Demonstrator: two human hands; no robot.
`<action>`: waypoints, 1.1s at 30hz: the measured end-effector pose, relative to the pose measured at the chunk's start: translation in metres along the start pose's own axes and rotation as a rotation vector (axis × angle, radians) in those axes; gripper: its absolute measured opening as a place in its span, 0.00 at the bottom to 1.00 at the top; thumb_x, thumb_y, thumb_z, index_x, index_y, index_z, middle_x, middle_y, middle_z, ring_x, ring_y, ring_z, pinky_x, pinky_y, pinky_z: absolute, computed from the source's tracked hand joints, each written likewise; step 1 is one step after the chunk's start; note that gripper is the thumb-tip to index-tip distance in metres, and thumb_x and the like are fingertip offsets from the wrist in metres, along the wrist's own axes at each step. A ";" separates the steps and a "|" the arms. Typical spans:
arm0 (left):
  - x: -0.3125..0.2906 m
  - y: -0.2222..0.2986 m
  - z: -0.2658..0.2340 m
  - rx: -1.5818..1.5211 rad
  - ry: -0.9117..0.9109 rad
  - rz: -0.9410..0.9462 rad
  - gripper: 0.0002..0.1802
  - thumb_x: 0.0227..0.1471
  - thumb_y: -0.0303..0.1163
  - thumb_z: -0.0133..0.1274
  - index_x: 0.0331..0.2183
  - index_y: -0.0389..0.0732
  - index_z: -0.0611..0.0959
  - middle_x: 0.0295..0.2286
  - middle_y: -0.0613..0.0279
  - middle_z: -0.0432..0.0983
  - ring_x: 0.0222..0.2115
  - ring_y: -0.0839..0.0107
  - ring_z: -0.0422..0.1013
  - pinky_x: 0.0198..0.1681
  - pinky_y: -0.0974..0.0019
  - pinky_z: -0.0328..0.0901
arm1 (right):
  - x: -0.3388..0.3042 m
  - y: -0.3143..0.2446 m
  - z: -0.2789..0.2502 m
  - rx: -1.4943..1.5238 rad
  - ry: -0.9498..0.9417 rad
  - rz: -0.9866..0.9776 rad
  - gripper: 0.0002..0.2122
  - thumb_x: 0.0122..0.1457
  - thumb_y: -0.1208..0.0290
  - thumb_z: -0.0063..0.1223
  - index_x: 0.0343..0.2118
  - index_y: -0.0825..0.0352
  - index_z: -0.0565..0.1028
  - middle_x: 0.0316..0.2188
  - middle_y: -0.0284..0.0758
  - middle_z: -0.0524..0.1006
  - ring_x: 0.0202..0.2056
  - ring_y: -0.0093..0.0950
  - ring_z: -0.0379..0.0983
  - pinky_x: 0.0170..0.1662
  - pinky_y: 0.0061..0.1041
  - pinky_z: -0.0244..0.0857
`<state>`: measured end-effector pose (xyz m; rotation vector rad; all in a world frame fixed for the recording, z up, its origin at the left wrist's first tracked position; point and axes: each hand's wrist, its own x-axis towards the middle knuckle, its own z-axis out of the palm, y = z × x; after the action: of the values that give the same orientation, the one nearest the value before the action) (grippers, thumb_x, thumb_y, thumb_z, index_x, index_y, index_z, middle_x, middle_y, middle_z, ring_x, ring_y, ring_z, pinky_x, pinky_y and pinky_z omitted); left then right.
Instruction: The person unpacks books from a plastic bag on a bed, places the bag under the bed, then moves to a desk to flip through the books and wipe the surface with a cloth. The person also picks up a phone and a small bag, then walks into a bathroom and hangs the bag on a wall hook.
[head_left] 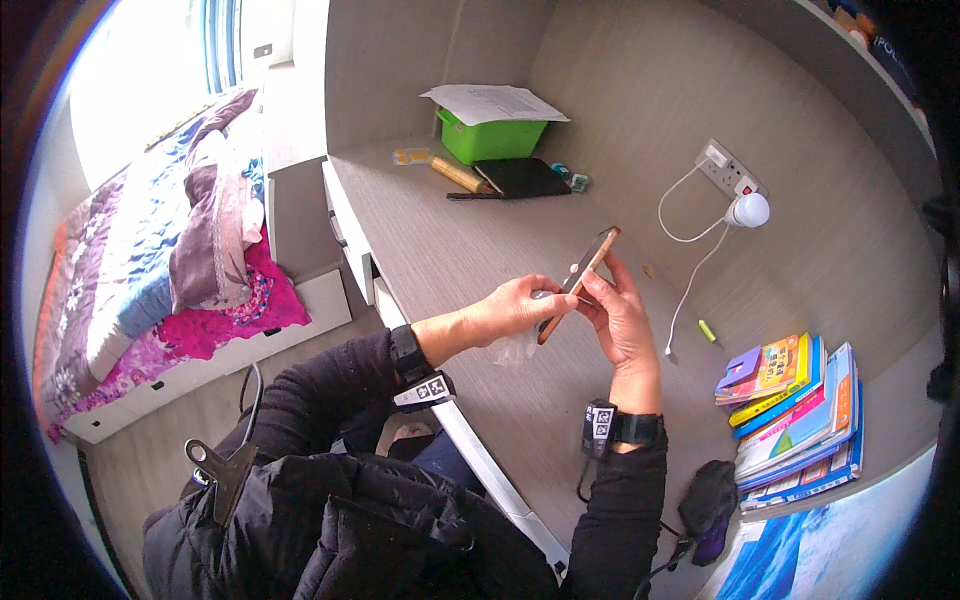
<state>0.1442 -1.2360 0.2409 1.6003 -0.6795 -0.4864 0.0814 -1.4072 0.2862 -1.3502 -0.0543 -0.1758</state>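
Above the desk, my right hand (618,318) is closed around a smartphone (582,280) with a brown-orange edge, which it keeps tilted on its long side. My left hand (520,306) is at the phone's lower half, its fingers bent and pressed together against the screen side. Below those fingers hangs a thin, translucent crumpled sheet (516,348), seemingly pinched in the left hand; whether it is film or tissue I cannot tell. Both wrists wear black straps with small tagged devices.
On the grey desk (420,230), a green bin (490,138) carries papers, beside a black tablet-like slab (520,179) and a wooden roll (458,175). A white cable hangs from the wall socket (730,170). Books (800,410) and a dark pouch (708,497) lie at right.
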 end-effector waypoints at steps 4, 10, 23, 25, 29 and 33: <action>0.004 -0.009 0.003 -0.177 -0.045 -0.039 0.35 0.53 0.59 0.48 0.47 0.36 0.74 0.37 0.60 0.73 0.36 0.70 0.69 0.40 0.65 0.66 | 0.002 0.007 0.004 -0.138 0.092 0.035 0.36 0.53 0.59 0.63 0.60 0.68 0.56 0.38 0.36 0.76 0.39 0.27 0.76 0.45 0.32 0.70; -0.004 -0.015 0.008 -0.563 -0.231 -0.066 0.28 0.58 0.56 0.43 0.44 0.41 0.75 0.30 0.68 0.71 0.26 0.78 0.64 0.23 0.73 0.61 | 0.009 0.016 0.005 -0.263 0.140 0.050 0.35 0.52 0.59 0.63 0.57 0.73 0.59 0.40 0.37 0.75 0.41 0.28 0.74 0.45 0.30 0.68; 0.004 -0.035 -0.033 -0.409 0.039 -0.095 0.17 0.59 0.45 0.48 0.43 0.45 0.77 0.30 0.72 0.72 0.25 0.80 0.67 0.25 0.75 0.61 | 0.017 0.040 0.006 -0.417 0.228 -0.097 0.22 0.52 0.59 0.60 0.38 0.78 0.75 0.36 0.49 0.78 0.38 0.36 0.76 0.38 0.31 0.69; 0.008 -0.041 -0.057 -0.376 0.048 -0.037 0.16 0.60 0.43 0.46 0.42 0.43 0.77 0.27 0.72 0.72 0.24 0.82 0.66 0.23 0.77 0.59 | 0.019 0.038 0.007 -0.402 0.187 -0.186 0.20 0.53 0.60 0.59 0.37 0.77 0.75 0.34 0.48 0.79 0.36 0.34 0.76 0.38 0.30 0.69; 0.028 -0.068 -0.127 -0.072 0.173 0.016 0.17 0.60 0.44 0.44 0.41 0.42 0.77 0.28 0.72 0.72 0.25 0.81 0.65 0.26 0.74 0.59 | 0.019 0.034 0.004 -0.453 0.117 -0.164 0.16 0.54 0.61 0.58 0.32 0.73 0.78 0.28 0.44 0.79 0.31 0.31 0.76 0.36 0.28 0.68; 0.041 -0.093 -0.207 -0.080 0.185 -0.030 0.22 0.58 0.43 0.47 0.47 0.37 0.76 0.42 0.67 0.73 0.42 0.76 0.68 0.47 0.70 0.60 | 0.017 0.033 0.002 -0.466 0.076 -0.166 0.14 0.54 0.61 0.58 0.31 0.71 0.79 0.27 0.43 0.79 0.30 0.30 0.76 0.36 0.29 0.68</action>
<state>0.3247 -1.1057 0.1819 1.5594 -0.4914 -0.3775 0.1031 -1.3995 0.2571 -1.8026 -0.0640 -0.3983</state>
